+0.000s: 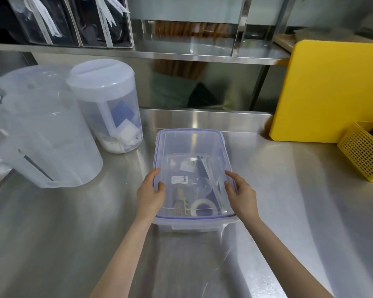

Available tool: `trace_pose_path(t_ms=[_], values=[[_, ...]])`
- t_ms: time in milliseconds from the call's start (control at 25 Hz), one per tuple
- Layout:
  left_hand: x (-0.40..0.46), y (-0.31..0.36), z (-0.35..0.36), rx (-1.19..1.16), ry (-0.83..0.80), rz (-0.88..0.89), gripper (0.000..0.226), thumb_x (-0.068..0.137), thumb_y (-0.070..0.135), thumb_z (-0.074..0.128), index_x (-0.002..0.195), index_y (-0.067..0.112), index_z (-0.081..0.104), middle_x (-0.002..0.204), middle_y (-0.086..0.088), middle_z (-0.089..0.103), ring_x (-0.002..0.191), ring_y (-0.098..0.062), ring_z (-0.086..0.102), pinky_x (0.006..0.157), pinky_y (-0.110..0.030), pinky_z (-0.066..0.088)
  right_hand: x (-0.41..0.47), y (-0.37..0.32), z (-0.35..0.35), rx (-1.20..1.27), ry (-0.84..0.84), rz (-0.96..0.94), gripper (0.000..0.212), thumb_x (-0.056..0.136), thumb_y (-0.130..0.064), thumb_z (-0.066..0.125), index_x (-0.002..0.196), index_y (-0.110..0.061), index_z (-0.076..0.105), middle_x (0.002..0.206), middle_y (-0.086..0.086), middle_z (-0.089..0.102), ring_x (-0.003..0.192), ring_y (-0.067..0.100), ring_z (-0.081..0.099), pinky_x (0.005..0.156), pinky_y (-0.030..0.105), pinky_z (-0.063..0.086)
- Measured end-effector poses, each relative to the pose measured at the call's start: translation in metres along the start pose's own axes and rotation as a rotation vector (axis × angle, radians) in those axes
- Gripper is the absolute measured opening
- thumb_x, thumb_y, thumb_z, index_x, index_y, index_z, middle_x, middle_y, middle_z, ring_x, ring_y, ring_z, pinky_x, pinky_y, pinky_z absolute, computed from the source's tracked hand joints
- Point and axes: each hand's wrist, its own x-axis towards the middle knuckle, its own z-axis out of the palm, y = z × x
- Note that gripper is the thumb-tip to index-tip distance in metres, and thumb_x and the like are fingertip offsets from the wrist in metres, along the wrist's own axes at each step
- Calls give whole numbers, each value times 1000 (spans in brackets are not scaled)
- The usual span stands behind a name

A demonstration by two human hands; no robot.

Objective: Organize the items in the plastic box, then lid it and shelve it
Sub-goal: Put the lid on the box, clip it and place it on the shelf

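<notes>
Hands hold the plastic box (192, 143) on the steel surface (289, 190): left hand (150, 191) and right hand (242, 193) grip its long sides. It looks light, stiff and slippery, so holding both rims seems best.

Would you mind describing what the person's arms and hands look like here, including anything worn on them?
Both forearms are bare as far as the frame shows, with no sleeves in view. The left hand and right hand wear no gloves, and no rings, watch or bracelets are visible. The fingernails look short and unpainted.
</notes>
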Motion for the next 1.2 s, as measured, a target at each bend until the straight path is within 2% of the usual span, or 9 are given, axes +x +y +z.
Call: trace_pose_path(t_ms=[160,320,440,560,680,760,840,1000,1200], values=[[-4,-3,3,58,21,57,41,93,12,41,134,14,44,147,-3,41,136,-19,36,110,-26,27,-4,2,1,36,-1,20,43,94,-24,47,136,-16,42,140,6,50,123,26,52,101,35,44],[-3,-5,4,81,46,54,38,94,16,42,132,16,46,145,-3,44,133,-21,41,108,-29,30,0,5,-2,204,-152,364,68,91,-44,46,146,-14,19,150,9,34,133,30,40,108,39,35],[-3,-5,5,73,61,55,38,93,17,43,130,16,48,143,-3,46,131,-21,43,108,-31,32,0,8,-1,296,-185,479,64,88,-48,47,138,-9,36,141,10,46,119,27,49,98,35,38],[-3,-6,5,61,68,50,37,93,17,44,130,16,49,143,-3,46,131,-21,43,108,-31,33,-3,9,3,352,-82,442,62,86,-44,53,134,-7,40,123,5,53,114,27,52,92,32,40],[-3,-6,6,56,85,53,37,93,17,44,129,17,50,142,-3,48,130,-21,44,107,-29,33,-5,9,5,334,53,326,49,85,-36,59,122,-6,49,109,7,56,85,20,57,78,29,44],[-3,-6,6,56,97,56,36,93,17,44,128,17,51,141,-2,49,129,-20,45,106,-28,33,-6,10,6,279,110,254,45,83,-34,61,117,-6,51,113,12,57,91,23,58,79,30,47],[-3,-7,6,59,101,63,36,92,16,44,127,17,52,140,-2,50,129,-20,46,106,-27,33,-6,10,7,264,121,227,48,82,-34,62,121,-8,50,118,11,56,97,23,57,83,31,50],[-2,-7,6,63,104,62,35,93,17,44,127,17,52,141,-2,49,129,-20,45,105,-27,33,-7,11,6,276,103,158,46,85,-30,60,125,-12,46,118,4,57,90,13,53,74,20,46],[-2,-8,6,67,119,77,35,92,16,45,126,18,53,140,-1,50,128,-20,47,104,-27,34,-5,14,7,286,57,134,46,89,-30,55,131,-14,45,123,4,58,94,10,51,79,23,44]])
